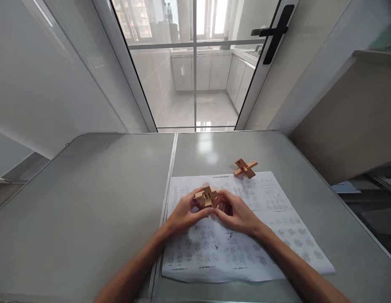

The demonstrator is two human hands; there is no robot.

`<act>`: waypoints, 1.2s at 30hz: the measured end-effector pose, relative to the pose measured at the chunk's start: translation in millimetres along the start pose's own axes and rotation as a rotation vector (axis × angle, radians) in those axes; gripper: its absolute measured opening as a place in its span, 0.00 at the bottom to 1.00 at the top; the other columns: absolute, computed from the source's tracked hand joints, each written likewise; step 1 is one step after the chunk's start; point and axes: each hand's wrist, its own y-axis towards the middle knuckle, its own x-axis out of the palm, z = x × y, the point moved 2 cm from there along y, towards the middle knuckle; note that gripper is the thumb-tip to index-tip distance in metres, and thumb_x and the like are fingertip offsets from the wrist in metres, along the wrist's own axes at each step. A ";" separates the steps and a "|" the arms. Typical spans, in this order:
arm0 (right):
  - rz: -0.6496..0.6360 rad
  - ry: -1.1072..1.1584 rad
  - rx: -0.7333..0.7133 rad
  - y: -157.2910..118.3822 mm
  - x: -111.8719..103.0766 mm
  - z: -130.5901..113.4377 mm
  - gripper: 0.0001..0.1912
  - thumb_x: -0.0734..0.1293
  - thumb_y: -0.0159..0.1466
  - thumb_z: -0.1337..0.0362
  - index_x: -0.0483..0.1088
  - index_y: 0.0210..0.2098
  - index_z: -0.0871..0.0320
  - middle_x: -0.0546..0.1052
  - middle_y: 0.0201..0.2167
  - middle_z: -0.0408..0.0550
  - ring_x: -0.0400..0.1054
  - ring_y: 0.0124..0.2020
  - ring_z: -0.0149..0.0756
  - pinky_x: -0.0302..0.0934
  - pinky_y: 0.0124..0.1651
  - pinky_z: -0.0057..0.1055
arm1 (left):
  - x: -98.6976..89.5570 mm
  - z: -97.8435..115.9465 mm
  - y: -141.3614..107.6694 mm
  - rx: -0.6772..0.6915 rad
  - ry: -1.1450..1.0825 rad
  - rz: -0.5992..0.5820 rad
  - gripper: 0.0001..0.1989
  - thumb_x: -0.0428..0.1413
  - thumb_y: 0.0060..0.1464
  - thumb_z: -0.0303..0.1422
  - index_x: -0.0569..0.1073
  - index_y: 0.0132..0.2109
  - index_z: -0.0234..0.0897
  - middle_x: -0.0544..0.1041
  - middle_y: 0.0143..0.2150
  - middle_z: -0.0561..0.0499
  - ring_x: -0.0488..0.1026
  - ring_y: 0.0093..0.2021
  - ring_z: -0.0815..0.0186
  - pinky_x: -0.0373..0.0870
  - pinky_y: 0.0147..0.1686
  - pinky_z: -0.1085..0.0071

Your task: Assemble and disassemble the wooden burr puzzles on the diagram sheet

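Observation:
Between my two hands is a small wooden burr puzzle [208,194] made of interlocking notched blocks, held just over a printed sheet. My left hand [186,212] grips it from the left, thumb along its lower side. From the right, my right hand [235,210] closes thumb and fingers on the same puzzle. Some of its fingers curl out of sight underneath. Beyond my right hand, a second group of wooden pieces [245,168], crossed in an X and bearing dark marks, lies at the sheet's far edge.
The printed sheet [246,269] with rows of small diagrams lies under my hands on a grey table [88,219]. A pale seam strip [170,162] runs across the tabletop. Behind the table stands a glass door [195,84] with a black handle [277,33].

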 end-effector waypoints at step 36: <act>0.313 0.750 0.191 6.8 -18.9 19.0 0.20 0.79 0.62 0.47 0.79 0.41 0.56 0.66 0.24 0.39 0.54 0.22 0.26 0.55 0.24 0.24 | -25.1 -15.4 -0.9 0.190 0.881 0.637 0.28 0.69 0.55 0.35 0.69 0.59 0.42 0.75 0.60 0.42 0.71 0.62 0.47 0.69 0.64 0.48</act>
